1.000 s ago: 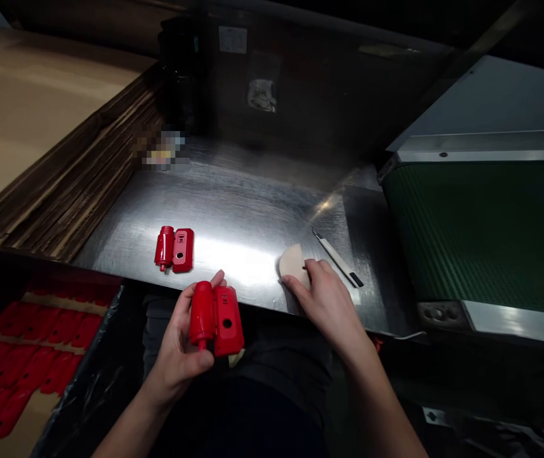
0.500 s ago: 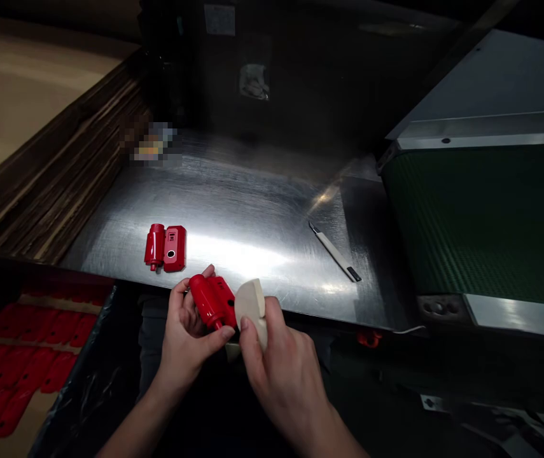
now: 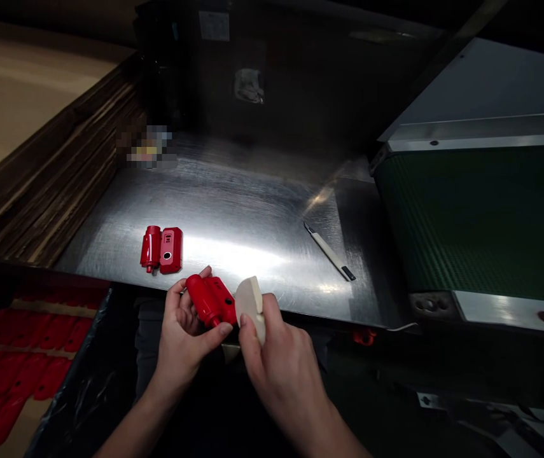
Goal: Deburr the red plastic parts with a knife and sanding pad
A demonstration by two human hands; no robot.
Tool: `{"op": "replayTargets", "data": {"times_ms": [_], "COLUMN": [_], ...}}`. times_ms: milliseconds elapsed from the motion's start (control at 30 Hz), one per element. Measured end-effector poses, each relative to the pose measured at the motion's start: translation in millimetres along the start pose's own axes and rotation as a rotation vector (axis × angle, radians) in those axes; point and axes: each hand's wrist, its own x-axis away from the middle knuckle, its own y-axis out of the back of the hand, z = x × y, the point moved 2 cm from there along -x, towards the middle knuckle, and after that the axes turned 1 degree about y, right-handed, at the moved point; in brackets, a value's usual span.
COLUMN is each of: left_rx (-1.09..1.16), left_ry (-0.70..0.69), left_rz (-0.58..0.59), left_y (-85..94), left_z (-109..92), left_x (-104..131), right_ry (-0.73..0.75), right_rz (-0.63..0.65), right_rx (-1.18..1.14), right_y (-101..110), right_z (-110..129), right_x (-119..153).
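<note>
My left hand (image 3: 183, 327) is closed around a red plastic housing (image 3: 205, 299), which has a rounded cylinder on one side and a flatter block with a dark round hole on the other. Its thumb presses near the lower tip of the cylinder. Pinched in my right hand (image 3: 284, 356) is a pale, half-round felt pad (image 3: 249, 306), its curved edge against or very close to the right side of the housing. A similar red housing (image 3: 161, 250) lies on the metal table to the left. A white-handled craft knife (image 3: 329, 253) rests on the table to the right.
The metal table (image 3: 233, 203) ends just in front of me. A stack of cardboard (image 3: 47, 165) stands at left, above a box of several red parts (image 3: 23, 362). On the right is a green conveyor belt (image 3: 481, 222). A dark panel rises behind.
The view has shifted slightly, so the scene sits a little further left. Both hands keep their holds, with the pad still at the housing's right side.
</note>
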Motion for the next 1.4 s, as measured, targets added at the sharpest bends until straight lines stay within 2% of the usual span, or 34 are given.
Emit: {"op": "replayTargets", "data": {"times_ms": [133, 233, 400, 500, 633, 767, 933, 1233, 1400], "left_rx": [0.005, 0.005, 0.009, 0.010, 0.033, 0.027, 0.027, 0.031, 0.056], "left_ry": [0.009, 0.000, 0.004, 0.004, 0.006, -0.013, -0.017, -0.020, -0.025], "left_rz": [0.006, 0.009, 0.021, 0.017, 0.019, 0.032, 0.039, 0.046, 0.037], "left_y": [0.2, 0.3, 0.4, 0.8, 1.0, 1.2, 1.8, 2.7, 5.3], "left_z": [0.4, 0.2, 0.0, 0.7, 2.1, 2.6, 2.5, 3.1, 6.2], "left_x": [-0.6, -0.8, -0.8, -1.2, -1.6, -1.2, -1.3, -1.2, -1.6], "right_ry": [0.035, -0.020, 0.051, 0.030, 0.067, 0.041, 0.077, 0.059, 0.113], "right_rz": [0.028, -0.003, -0.005, -0.051, -0.024, -0.056, 0.000, -0.047, -0.055], "right_rx": [-0.029, 0.032, 0.000, 0.044, 0.016, 0.070, 0.023, 0.095, 0.038], "right_y": [-1.2, -1.8, -3.0, -2.2, -1.8, 0.9, 1.7, 0.0, 0.2], "right_z": [2.1, 1.1, 2.2, 1.4, 2.1, 1.3, 4.2, 2.6, 2.8], "right_x": [-0.8, -1.2, -1.3, -1.6, -1.9, -2.8, -2.3, -4.0, -1.8]}}
